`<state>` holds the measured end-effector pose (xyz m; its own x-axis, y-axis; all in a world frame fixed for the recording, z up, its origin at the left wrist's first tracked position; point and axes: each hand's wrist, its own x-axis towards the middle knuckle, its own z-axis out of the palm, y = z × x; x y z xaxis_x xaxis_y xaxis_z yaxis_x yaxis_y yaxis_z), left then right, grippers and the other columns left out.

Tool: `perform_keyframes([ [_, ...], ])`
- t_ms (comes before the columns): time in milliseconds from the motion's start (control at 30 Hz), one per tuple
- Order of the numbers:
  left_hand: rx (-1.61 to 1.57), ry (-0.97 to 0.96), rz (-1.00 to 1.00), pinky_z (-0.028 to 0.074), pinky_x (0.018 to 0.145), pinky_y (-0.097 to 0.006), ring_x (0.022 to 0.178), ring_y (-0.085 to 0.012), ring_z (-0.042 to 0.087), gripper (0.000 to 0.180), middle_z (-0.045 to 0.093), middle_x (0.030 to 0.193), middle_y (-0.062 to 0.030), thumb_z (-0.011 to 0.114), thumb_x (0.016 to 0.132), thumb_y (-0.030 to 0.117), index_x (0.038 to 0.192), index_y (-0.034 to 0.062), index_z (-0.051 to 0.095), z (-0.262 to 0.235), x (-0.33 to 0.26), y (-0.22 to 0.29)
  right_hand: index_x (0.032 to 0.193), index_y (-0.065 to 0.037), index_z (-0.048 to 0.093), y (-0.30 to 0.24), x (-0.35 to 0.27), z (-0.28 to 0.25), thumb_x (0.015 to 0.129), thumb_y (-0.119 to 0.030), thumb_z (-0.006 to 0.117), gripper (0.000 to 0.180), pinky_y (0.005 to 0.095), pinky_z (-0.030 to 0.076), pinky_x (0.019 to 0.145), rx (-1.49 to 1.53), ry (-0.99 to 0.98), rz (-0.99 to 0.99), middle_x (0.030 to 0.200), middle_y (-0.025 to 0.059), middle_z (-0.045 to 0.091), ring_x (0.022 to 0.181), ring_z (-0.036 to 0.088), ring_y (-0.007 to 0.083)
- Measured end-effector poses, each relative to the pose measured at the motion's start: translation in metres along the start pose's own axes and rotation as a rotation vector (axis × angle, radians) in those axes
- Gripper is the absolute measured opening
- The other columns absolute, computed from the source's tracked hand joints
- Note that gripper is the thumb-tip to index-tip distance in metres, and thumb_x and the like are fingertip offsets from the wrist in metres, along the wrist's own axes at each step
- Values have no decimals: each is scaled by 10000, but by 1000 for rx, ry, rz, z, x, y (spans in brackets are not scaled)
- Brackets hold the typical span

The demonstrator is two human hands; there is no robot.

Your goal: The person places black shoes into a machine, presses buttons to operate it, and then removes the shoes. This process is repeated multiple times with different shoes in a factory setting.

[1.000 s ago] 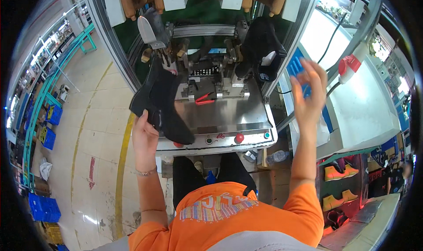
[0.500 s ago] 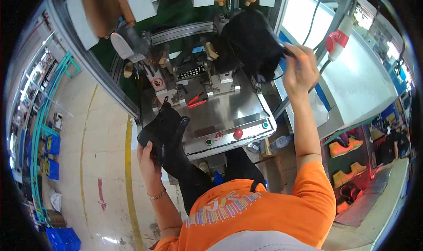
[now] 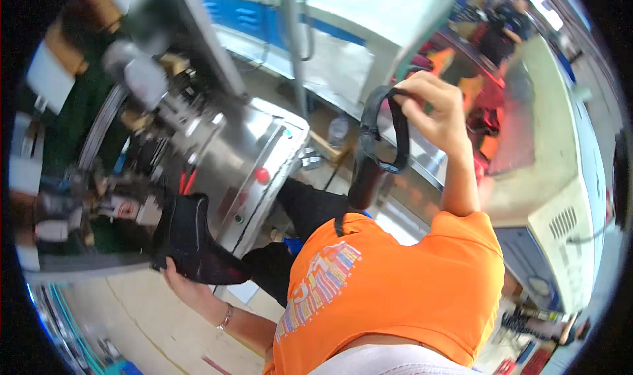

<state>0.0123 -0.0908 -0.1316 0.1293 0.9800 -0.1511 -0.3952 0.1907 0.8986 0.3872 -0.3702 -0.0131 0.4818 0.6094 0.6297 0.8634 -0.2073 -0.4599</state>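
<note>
A black ankle boot (image 3: 188, 240) is in my left hand (image 3: 190, 290), whose fingers grip its lower edge, in front of the machine's metal table. My right hand (image 3: 435, 110) pinches the top rim of a second black boot (image 3: 364, 171), which hangs down with its opening showing. That boot is to the right of the machine, apart from the table. On the metal table (image 3: 247, 134) lies a red-handled tool (image 3: 188, 177), blurred, close to the machine's clamps.
The table's front panel carries a red button (image 3: 262, 175) and a green one (image 3: 239, 218). At the right, red-lit shoes (image 3: 484, 121) lie in an opening beside a large cream machine (image 3: 544, 197). A co-worker (image 3: 517, 22) is at the far right.
The view has turned to the right, so the machine now sits at the left. My right hand has carried its boot away from the machine; the left still holds the other boot.
</note>
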Motion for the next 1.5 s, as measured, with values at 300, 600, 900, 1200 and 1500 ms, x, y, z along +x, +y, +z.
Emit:
perform_keyframes([
  [300,192,126,-57,427,909,-356,1082,-244,482,601,450,1213,-161,690,753,222,1223,-34,416,53,-7,-23,725,-45,600,103,-73,-80,673,-155,576,124,403,466,595,-709,121,440,730,155,586,669,587,330],
  [600,226,105,-110,445,892,-372,1058,-253,505,544,476,1186,-160,682,758,227,1183,-26,454,92,-5,-28,1170,87,495,433,69,-306,614,-749,556,1006,395,382,957,-1219,-73,775,1206,250,504,1154,474,354],
  [900,106,-160,-321,433,897,-377,1074,-241,506,428,516,1168,-135,598,836,270,1147,-5,497,102,-8,-34,1024,-97,618,320,31,-107,773,-275,599,308,363,485,680,-566,333,257,839,122,643,755,629,262],
  [1200,143,-789,-303,396,924,-313,1075,-189,513,381,559,1138,-104,510,867,120,1208,-45,469,164,-40,-21,1298,-16,398,91,-8,174,876,-488,457,636,341,306,1013,1281,-834,193,1310,124,436,1221,392,206],
  [1500,172,-893,-204,377,918,-275,1027,-118,505,359,551,1104,-25,566,871,199,1175,24,489,102,15,18,1093,-58,551,-29,31,283,746,-186,714,404,297,474,842,2073,-1008,697,1019,54,613,934,595,175],
])
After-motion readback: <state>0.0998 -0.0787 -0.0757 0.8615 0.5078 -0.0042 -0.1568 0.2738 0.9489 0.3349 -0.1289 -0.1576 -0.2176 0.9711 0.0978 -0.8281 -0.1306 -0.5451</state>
